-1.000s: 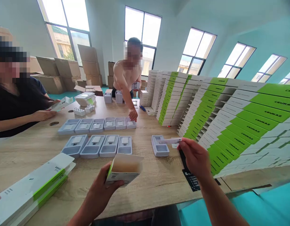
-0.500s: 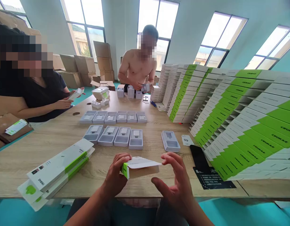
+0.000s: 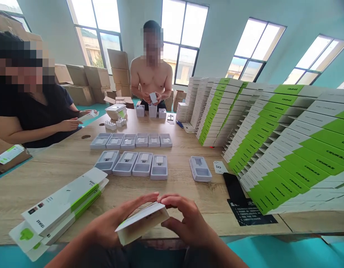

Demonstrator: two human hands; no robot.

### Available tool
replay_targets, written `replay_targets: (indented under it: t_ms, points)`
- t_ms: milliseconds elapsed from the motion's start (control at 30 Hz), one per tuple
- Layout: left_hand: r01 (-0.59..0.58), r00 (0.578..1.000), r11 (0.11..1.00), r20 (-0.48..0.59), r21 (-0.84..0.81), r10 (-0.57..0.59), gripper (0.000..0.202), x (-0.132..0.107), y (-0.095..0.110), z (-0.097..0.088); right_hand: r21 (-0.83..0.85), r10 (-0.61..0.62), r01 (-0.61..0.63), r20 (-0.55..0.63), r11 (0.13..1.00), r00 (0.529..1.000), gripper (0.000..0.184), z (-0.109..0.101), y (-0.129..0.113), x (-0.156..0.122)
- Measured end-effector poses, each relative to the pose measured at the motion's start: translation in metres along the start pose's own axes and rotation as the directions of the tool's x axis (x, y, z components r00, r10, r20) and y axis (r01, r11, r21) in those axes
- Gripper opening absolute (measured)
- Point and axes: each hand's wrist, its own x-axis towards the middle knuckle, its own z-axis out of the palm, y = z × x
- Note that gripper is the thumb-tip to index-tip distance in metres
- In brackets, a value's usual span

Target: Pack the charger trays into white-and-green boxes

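A small white cardboard box [image 3: 141, 225] with a bit of green is held low over the table's near edge, tilted, one side facing me. My left hand [image 3: 113, 219] is closed round its left and far side, fingers stretched along the back. At its right end, my right hand [image 3: 185, 217] grips it between thumb and fingers. Beyond my hands, plastic trays [image 3: 159, 171] with white chargers stand in two rows. A tray with unfilled hollows [image 3: 200, 169] sits apart on the right. Flattened white-and-green boxes [image 3: 63, 204] lie in a pile at the left.
Tall stacks of white-and-green boxes [image 3: 283, 149] fill the right side. Beside them lie a black phone [image 3: 232, 188], a black printed sheet [image 3: 251, 212] and a white card [image 3: 220, 167]. One co-worker [image 3: 151, 78] stands across the table; another person [image 3: 29, 111] sits at the left.
The box has come nearer and turned, its left end swinging towards me. My right hand has closed on its right end. Across the table, the co-worker has shifted left.
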Motion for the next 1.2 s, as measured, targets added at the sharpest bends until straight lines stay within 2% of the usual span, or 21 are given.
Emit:
replay_targets:
  t_ms: [67, 133, 167, 233, 300, 367, 400, 467, 533, 633, 767, 867, 933, 1000, 1133, 1200]
  points:
    - [0.012, 0.999, 0.998, -0.050, 0.061, -0.009, 0.084, -0.008, -0.006, -0.002, -0.114, 0.144, -0.142, 0.016, 0.983, 0.989, 0.033, 0.001, 0.025, 0.020]
    - [0.048, 0.992, 0.990, -0.125, 0.136, -0.030, 0.082, -0.018, -0.013, -0.002, -0.363, 0.294, -0.268, 0.017, 0.892, 0.956, 0.038, 0.000, 0.051, 0.041]
    - [0.053, 0.987, 0.985, -0.156, 0.162, -0.027, 0.080, -0.023, -0.015, -0.002, -0.468, 0.345, -0.299, 0.015, 0.832, 0.938, 0.041, 0.000, 0.063, 0.049]
    - [0.048, 0.979, 0.981, -0.205, 0.188, -0.008, 0.079, -0.030, -0.017, -0.003, -0.558, 0.397, -0.321, 0.016, 0.765, 0.918, 0.048, 0.001, 0.077, 0.056]
    - [0.047, 0.975, 0.983, -0.224, 0.180, -0.005, 0.078, -0.032, -0.013, -0.005, -0.605, 0.419, -0.341, -0.012, 0.719, 0.908, 0.060, 0.006, 0.082, 0.050]
    - [0.062, 0.974, 0.987, -0.224, 0.145, -0.029, 0.076, -0.030, -0.006, -0.007, -0.672, 0.445, -0.379, -0.081, 0.637, 0.892, 0.070, 0.014, 0.082, 0.034]
    - [0.058, 0.974, 0.991, -0.225, 0.117, -0.031, 0.074, -0.027, -0.003, -0.008, -0.700, 0.454, -0.402, -0.123, 0.591, 0.882, 0.067, 0.019, 0.081, 0.025]
    - [0.027, 0.975, 0.998, -0.224, 0.056, -0.014, 0.070, -0.020, 0.002, -0.008, -0.727, 0.459, -0.447, -0.202, 0.522, 0.865, 0.049, 0.026, 0.078, 0.008]
    - [0.005, 0.979, 1.000, -0.202, 0.022, 0.000, 0.073, -0.014, 0.003, -0.007, -0.723, 0.444, -0.467, -0.243, 0.510, 0.862, 0.031, 0.024, 0.071, -0.007]
    - [0.039, 0.989, 0.997, -0.146, 0.073, -0.028, 0.088, -0.009, -0.002, -0.009, -0.670, 0.411, -0.430, -0.199, 0.605, 0.890, 0.018, -0.001, 0.041, -0.027]
    - [0.008, 0.995, 0.980, -0.098, 0.199, 0.012, 0.097, -0.006, -0.011, -0.015, -0.594, 0.340, -0.231, 0.077, 0.771, 0.937, 0.020, -0.059, -0.034, -0.044]
    - [-0.008, 0.999, 0.969, -0.038, 0.249, 0.018, 0.105, 0.002, -0.013, -0.018, -0.575, 0.255, -0.082, 0.227, 0.814, 0.940, 0.030, -0.085, -0.083, -0.041]
    - [-0.004, 1.000, 0.957, -0.006, 0.289, 0.006, 0.107, 0.008, -0.011, -0.017, -0.572, 0.215, -0.027, 0.264, 0.820, 0.940, 0.033, -0.084, -0.100, -0.032]
    - [0.005, 1.000, 0.939, 0.001, 0.345, -0.006, 0.106, 0.012, -0.007, -0.015, -0.576, 0.183, -0.002, 0.256, 0.817, 0.949, 0.032, -0.073, -0.105, -0.021]
    - [0.024, 1.000, 0.898, -0.026, 0.440, -0.013, 0.106, 0.014, 0.000, -0.010, -0.586, 0.151, -0.046, 0.131, 0.809, 0.980, 0.031, -0.044, -0.098, -0.005]
    - [0.035, 0.999, 0.890, -0.048, 0.455, -0.015, 0.107, 0.013, 0.002, -0.009, -0.580, 0.151, -0.089, 0.059, 0.810, 0.987, 0.030, -0.037, -0.096, -0.002]
